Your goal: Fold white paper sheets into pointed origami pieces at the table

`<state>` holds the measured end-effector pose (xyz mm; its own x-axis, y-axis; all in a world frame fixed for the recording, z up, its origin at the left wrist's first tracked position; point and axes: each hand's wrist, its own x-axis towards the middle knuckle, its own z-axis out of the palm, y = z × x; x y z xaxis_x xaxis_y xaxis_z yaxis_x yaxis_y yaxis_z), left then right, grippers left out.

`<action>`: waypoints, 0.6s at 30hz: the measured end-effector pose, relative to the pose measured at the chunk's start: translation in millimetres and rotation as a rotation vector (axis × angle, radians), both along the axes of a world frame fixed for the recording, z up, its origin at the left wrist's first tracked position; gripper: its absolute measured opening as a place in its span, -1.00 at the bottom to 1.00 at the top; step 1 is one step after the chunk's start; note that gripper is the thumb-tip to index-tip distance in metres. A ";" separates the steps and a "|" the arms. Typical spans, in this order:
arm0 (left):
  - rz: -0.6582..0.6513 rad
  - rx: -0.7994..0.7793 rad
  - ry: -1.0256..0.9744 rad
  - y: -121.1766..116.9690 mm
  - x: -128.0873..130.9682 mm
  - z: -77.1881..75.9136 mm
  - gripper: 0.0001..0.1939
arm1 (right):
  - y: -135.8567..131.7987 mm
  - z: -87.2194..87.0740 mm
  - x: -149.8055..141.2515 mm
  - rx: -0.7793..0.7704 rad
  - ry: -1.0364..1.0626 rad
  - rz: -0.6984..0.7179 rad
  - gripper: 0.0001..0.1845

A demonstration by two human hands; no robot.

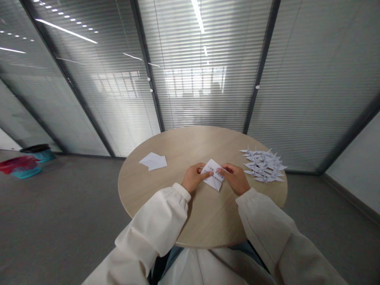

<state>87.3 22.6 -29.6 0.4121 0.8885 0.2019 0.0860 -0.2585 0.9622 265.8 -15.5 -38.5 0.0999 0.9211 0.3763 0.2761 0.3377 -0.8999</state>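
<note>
A small folded sheet of paper (213, 181), white with lines of dark print, is held between both hands above the middle of the table. My left hand (194, 176) grips its left side, thumb on top and fingers underneath. On the right side, my right hand (236, 177) pinches it with the thumb over the printed face. The paper has a roughly diamond shape, one corner pointing toward me. Fingers beneath it are partly hidden. To the right lies a cluster of folded white paper cranes (264, 165), several rows close together. Flat white paper sheets (153, 161) lie to the left.
The round wooden table (204, 138) stands close to a glass partition (204, 107) with blinds. On the floor at far left are a red-lined blue bin (22, 166) and a black-lined blue bin (40, 152).
</note>
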 end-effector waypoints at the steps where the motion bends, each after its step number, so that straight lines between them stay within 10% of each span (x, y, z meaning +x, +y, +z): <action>1: -0.014 -0.032 -0.041 -0.4 0.5 0.9 -0.64 | 0.2 -0.2 0.1 -0.005 0.016 0.000 -0.76; 13: 0.001 -0.220 -0.331 -1.2 -0.2 4.8 -0.60 | 0.9 -3.6 -1.7 -0.056 0.142 0.098 -0.70; 18: 0.070 -0.223 -0.345 3.1 -1.6 -0.4 -0.62 | -5.5 -1.2 -6.4 0.075 0.041 0.177 -0.36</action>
